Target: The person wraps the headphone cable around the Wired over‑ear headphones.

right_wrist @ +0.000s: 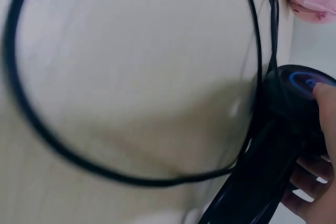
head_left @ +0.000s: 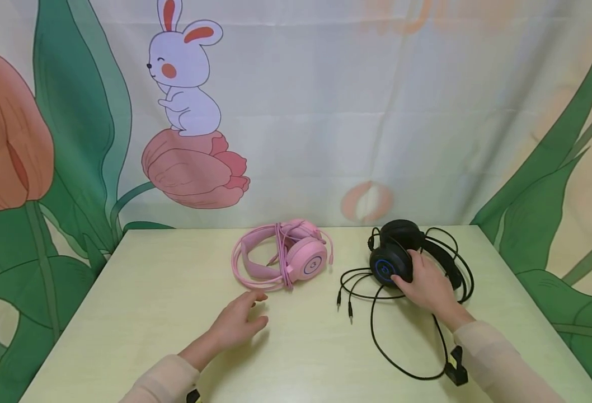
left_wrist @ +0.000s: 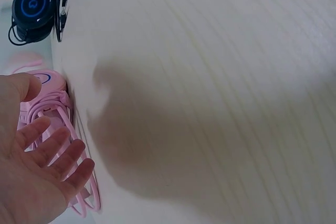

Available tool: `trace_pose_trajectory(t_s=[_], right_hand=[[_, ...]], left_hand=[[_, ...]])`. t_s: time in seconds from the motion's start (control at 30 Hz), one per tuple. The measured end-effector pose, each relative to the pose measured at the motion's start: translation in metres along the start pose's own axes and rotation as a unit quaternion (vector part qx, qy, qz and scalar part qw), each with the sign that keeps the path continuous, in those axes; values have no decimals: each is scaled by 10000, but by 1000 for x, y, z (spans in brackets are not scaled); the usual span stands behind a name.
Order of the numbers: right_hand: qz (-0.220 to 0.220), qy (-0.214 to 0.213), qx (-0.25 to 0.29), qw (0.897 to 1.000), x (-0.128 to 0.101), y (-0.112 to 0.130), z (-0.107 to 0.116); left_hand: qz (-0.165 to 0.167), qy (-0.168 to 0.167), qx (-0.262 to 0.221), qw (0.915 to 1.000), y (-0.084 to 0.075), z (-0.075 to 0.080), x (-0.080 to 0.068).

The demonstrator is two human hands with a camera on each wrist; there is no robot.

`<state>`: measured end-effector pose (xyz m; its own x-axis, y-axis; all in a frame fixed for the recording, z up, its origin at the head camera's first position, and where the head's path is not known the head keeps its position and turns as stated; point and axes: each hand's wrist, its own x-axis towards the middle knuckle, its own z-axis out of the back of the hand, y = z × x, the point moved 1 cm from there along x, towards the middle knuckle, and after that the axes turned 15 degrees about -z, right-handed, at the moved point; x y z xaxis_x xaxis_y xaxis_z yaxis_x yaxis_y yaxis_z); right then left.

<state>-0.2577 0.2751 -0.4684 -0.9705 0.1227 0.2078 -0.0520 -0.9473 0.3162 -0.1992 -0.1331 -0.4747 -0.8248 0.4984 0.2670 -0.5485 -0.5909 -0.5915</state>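
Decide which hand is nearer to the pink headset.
Left. The left hand hovers just in front of the pink headset, not touching; the right hand grips the black headset beside it.

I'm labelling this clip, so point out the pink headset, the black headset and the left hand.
pink headset (head_left: pixel 312 263), head view, on its round earcup.
black headset (head_left: pixel 388 267), head view, on the blue-ringed earcup.
left hand (head_left: pixel 238 322), head view, on the back of the hand.

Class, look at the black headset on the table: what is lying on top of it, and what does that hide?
The right hand rests on the black headset, fingers curled round the earcup with the blue ring. The hand covers part of the headband; its cable lies loose on the table.
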Motion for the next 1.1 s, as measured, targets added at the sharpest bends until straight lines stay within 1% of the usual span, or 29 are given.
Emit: trace_pose_trajectory(t_s=[0.07, 0.23, 0.4, 0.5, 0.6, 0.73, 0.97, 1.1], right_hand=[[89, -5, -70, 9999, -3, -5, 1], [394, 48, -456, 9982, -11, -19, 3], [834, 209, -890, 9923, -18, -33, 2], [1100, 166, -1111, 9876, -22, -38, 1], [1276, 20, -1190, 9846, -23, -38, 1], [1356, -70, -1162, 9839, -23, -39, 0], [1303, 131, -1165, 9845, -22, -43, -2], [1377, 121, -1169, 9835, -22, -42, -3]], left_hand=[[12, 8, 12, 10000, 0, 0, 0], [6, 13, 14, 10000, 0, 1, 1], [35, 21, 4, 10000, -1, 1, 1], [80, 34, -35, 10000, -1, 1, 1], [92, 38, -50, 9999, -1, -1, 1], [100, 20, -63, 9999, 0, -2, 0], [20, 21, -120, 9999, 0, -4, 0], [9, 38, -184, 9998, -2, -5, 0]])
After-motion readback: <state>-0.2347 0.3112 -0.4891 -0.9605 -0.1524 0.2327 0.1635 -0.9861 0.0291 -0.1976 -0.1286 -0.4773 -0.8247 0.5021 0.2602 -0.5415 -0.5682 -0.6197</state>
